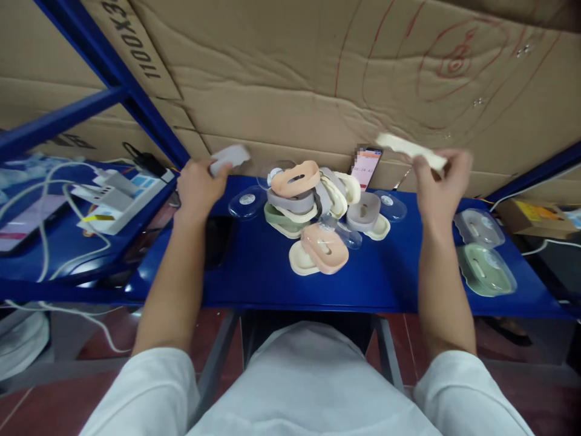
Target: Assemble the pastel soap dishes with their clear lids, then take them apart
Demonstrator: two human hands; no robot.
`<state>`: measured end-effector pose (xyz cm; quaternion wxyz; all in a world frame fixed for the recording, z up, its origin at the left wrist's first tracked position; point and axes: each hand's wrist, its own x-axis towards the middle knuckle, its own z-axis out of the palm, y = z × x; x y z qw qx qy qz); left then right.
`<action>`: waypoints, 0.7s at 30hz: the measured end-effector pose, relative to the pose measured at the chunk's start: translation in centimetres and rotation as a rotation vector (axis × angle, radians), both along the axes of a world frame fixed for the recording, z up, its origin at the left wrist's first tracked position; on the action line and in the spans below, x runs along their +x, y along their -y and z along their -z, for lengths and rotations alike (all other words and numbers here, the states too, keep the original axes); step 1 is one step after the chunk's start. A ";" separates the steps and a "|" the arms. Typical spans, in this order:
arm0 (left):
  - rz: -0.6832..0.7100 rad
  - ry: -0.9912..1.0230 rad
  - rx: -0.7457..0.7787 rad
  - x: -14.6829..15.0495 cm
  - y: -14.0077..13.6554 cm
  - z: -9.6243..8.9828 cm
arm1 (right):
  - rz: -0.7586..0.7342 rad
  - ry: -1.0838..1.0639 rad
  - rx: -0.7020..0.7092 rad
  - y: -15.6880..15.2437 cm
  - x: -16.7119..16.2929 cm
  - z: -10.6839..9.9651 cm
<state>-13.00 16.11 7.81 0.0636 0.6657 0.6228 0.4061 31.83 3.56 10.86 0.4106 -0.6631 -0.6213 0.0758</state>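
My left hand, raised at the left of the pile, is closed on a light grey soap-dish piece, which is blurred. On the right, my right hand grips a cream soap-dish piece seen edge-on, up in front of the cardboard. Between the hands lies a heap of oval soap-dish parts. A peach tray rests on top of grey and cream ones. Nearer me, another peach tray leans over a cream base. A grey tray and a clear lid lie at the sides.
Two lidded soap dishes, one grey and one green, sit at the right of the blue table. A phone leans against the cardboard wall. Cables and a power strip occupy the left, beside a blue frame post.
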 end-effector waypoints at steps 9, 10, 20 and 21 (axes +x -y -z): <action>0.045 -0.086 -0.283 -3.1 -1.8 7.0 | 0.599 0.258 -0.098 9.6 6.4 9.7; 0.081 -0.105 -0.301 -2.9 -1.8 7.1 | 0.622 0.278 -0.109 9.7 6.5 10.2; 0.129 -0.208 -0.434 -3.4 -0.1 6.7 | 0.690 0.454 -0.237 11.0 7.2 11.6; 0.123 -0.215 -0.443 -3.3 0.1 6.5 | 0.699 0.471 -0.243 11.3 7.4 11.7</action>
